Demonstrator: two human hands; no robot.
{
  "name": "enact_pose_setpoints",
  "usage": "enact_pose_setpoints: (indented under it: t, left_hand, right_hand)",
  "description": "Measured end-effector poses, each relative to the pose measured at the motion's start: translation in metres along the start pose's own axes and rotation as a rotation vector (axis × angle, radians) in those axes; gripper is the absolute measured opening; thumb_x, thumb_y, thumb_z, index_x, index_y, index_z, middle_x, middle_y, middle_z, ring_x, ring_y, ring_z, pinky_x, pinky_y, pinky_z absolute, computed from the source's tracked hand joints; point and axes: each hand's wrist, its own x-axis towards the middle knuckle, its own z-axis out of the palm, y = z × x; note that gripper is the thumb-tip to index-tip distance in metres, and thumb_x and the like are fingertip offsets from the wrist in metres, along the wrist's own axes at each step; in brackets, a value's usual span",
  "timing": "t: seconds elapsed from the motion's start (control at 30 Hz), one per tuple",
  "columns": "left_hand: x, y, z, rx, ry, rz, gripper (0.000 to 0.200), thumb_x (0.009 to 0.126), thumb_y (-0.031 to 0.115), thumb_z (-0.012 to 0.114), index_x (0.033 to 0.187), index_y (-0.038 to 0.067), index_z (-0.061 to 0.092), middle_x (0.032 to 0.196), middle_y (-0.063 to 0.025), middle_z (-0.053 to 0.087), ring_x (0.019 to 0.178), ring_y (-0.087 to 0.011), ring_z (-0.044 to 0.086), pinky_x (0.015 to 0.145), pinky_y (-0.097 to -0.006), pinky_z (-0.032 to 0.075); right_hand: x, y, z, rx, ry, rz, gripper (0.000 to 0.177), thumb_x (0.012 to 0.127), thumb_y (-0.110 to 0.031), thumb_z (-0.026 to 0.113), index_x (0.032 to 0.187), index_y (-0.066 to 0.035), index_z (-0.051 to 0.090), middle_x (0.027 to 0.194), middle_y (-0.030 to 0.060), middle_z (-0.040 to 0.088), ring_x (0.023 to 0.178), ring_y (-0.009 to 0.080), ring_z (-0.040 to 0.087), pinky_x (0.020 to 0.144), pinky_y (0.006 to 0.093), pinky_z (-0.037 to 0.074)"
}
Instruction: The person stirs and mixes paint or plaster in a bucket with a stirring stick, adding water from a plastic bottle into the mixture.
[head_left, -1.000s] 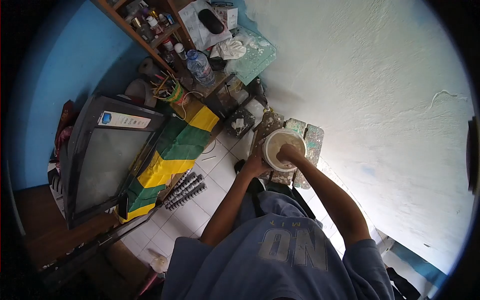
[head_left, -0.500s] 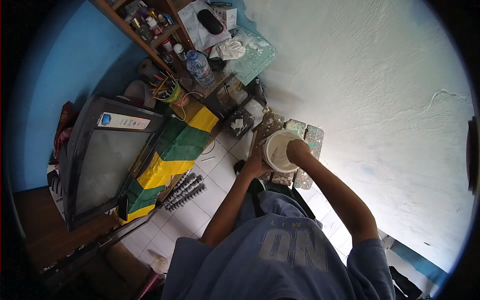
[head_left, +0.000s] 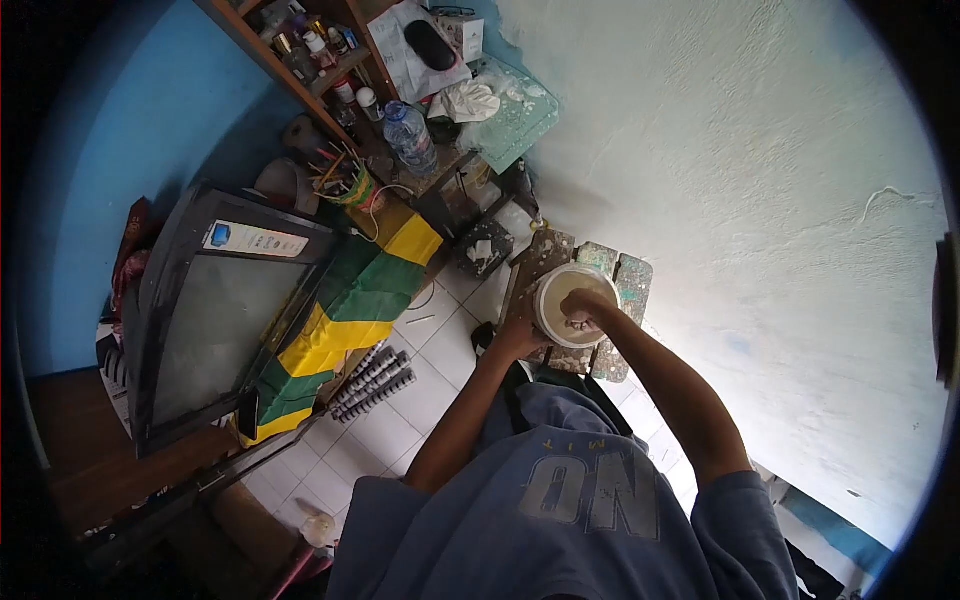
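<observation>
A round white bucket [head_left: 546, 322] stands on a paint-spattered slatted wooden stool [head_left: 632, 290] close to the wall. My left hand [head_left: 522, 335] holds the bucket's left side, with its fingers partly hidden against the wall of the bucket. Inside the rim is my right hand [head_left: 582, 309], its fingers curled over the pale contents. Whatever those fingers hold, if anything, is too small to make out.
A rough white wall [head_left: 760, 200] rises on the right. To the left are a television [head_left: 230, 320], a green and yellow cloth [head_left: 370, 290], a water bottle [head_left: 410, 138] and a shelf [head_left: 335, 75]. A speckled dark box [head_left: 483, 248] sits beside the stool.
My right hand has moved from the bucket's right inner side toward its middle, and its curled fingers now show. My left hand stays at the bucket's side. The view has shifted slightly.
</observation>
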Motion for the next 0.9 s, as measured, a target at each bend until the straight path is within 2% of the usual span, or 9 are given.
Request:
enact_pose_setpoints:
  t: [0.07, 0.17, 0.2, 0.3, 0.47, 0.57, 0.67, 0.73, 0.9]
  left_hand:
    - [0.0, 0.001, -0.001, 0.016, 0.005, 0.003, 0.117, 0.056, 0.023, 0.089, 0.144, 0.005, 0.014, 0.143, -0.0196, 0.031, 0.133, -0.035, 0.033, 0.11, -0.0404, 0.033]
    - [0.001, 0.005, -0.005, 0.022, -0.02, -0.067, 0.117, 0.057, 0.023, 0.089, 0.144, 0.005, 0.014, 0.143, -0.0196, 0.03, 0.133, -0.0347, 0.034, 0.11, -0.0406, 0.032]
    - [0.0, 0.005, -0.006, 0.011, -0.024, -0.058, 0.117, 0.057, 0.023, 0.089, 0.144, 0.005, 0.013, 0.143, -0.0196, 0.03, 0.133, -0.0346, 0.034, 0.11, -0.0407, 0.033]
    - [0.002, -0.001, -0.005, -0.03, -0.026, -0.021, 0.123, 0.054, 0.032, 0.09, 0.144, 0.004, 0.011, 0.144, -0.0226, 0.029, 0.133, -0.0386, 0.033, 0.108, -0.0436, 0.034]
    - [0.004, -0.002, -0.005, -0.032, -0.04, -0.047, 0.127, 0.052, 0.036, 0.091, 0.145, 0.004, 0.01, 0.145, -0.0236, 0.028, 0.133, -0.0404, 0.033, 0.108, -0.0449, 0.035]
    - [0.004, 0.001, -0.005, -0.049, -0.042, -0.036, 0.126, 0.052, 0.036, 0.091, 0.144, 0.004, 0.012, 0.145, -0.0239, 0.028, 0.133, -0.0405, 0.033, 0.108, -0.0454, 0.034]
    - [0.005, -0.001, -0.005, -0.071, -0.027, -0.038, 0.125, 0.051, 0.038, 0.09, 0.144, 0.004, 0.014, 0.144, -0.0248, 0.029, 0.132, -0.0418, 0.032, 0.107, -0.0463, 0.034]
    - [0.003, 0.006, -0.006, -0.055, -0.028, -0.075, 0.124, 0.051, 0.039, 0.09, 0.143, 0.003, 0.016, 0.142, -0.0257, 0.03, 0.132, -0.0434, 0.032, 0.107, -0.0472, 0.034]
    - [0.002, 0.003, -0.002, 0.038, -0.043, -0.09, 0.12, 0.057, 0.028, 0.089, 0.144, 0.004, 0.011, 0.146, -0.0224, 0.025, 0.135, -0.0371, 0.031, 0.11, -0.0422, 0.032]
  right_hand:
    - [0.016, 0.016, 0.007, 0.556, -0.011, 0.021, 0.019, 0.083, -0.006, 0.052, 0.081, 0.003, 0.068, 0.067, 0.0134, 0.062, 0.048, 0.0209, 0.055, 0.041, 0.0347, 0.042]
    - [0.015, 0.007, 0.013, 1.076, 0.189, 0.113, 0.024, 0.087, -0.006, 0.047, 0.077, 0.003, 0.067, 0.059, 0.0082, 0.056, 0.044, 0.0175, 0.047, 0.04, 0.0343, 0.038]
    - [0.001, -0.003, 0.01, 0.989, 0.193, 0.111, 0.018, 0.084, -0.008, 0.051, 0.089, 0.002, 0.066, 0.072, 0.0117, 0.06, 0.059, 0.0208, 0.054, 0.047, 0.0351, 0.043]
    - [-0.082, -0.032, -0.024, 0.641, 0.236, 0.086, 0.036, 0.079, -0.011, 0.06, 0.112, -0.001, 0.064, 0.1, 0.0178, 0.067, 0.09, 0.0275, 0.067, 0.065, 0.0368, 0.053]
    - [-0.152, -0.05, -0.048, -0.294, 0.311, -0.026, 0.032, 0.081, -0.017, 0.06, 0.11, -0.007, 0.068, 0.109, 0.012, 0.067, 0.1, 0.0277, 0.065, 0.081, 0.0361, 0.052]
    - [-0.119, -0.041, -0.027, -0.35, 0.412, 0.053, 0.031, 0.081, -0.019, 0.061, 0.109, -0.009, 0.068, 0.109, 0.0105, 0.068, 0.102, 0.025, 0.065, 0.081, 0.0348, 0.053]
    - [-0.04, -0.013, 0.011, -0.288, 0.576, 0.135, 0.025, 0.079, -0.017, 0.059, 0.097, -0.006, 0.071, 0.104, 0.0141, 0.068, 0.098, 0.029, 0.066, 0.086, 0.0371, 0.051]
    - [-0.05, -0.035, 0.009, -0.394, 0.447, 0.125, 0.027, 0.08, -0.019, 0.06, 0.102, -0.007, 0.07, 0.108, 0.0129, 0.067, 0.101, 0.0251, 0.065, 0.083, 0.0348, 0.052]
    - [-0.08, -0.058, -0.013, -0.383, 0.349, 0.017, 0.026, 0.08, -0.017, 0.059, 0.1, -0.004, 0.07, 0.102, 0.0133, 0.068, 0.093, 0.0237, 0.066, 0.076, 0.0354, 0.052]
